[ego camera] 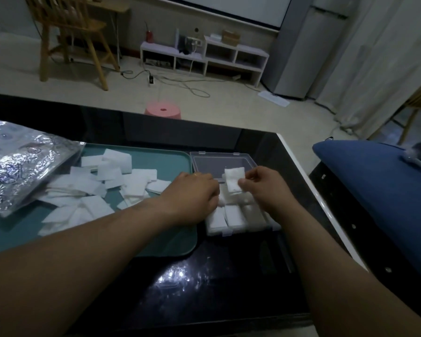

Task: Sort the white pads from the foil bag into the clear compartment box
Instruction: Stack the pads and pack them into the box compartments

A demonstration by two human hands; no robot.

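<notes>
Your right hand [260, 187] pinches one white pad [233, 179] in its fingers just above the clear box [243, 230], whose near compartments hold pads. Your left hand [192, 195] lies over the box's left edge; its fingers are hidden, so I cannot tell their grip. Loose pads [95, 188] lie on the green tray [161, 161] beside the foil bag [17, 164] on the bench [216, 276].

The left grip [192, 198] lies palm-down at the left edge of the clear box [250, 228], fingers curled under; the right grip [265, 188] pinches a white pad [233, 178] above that box.
</notes>
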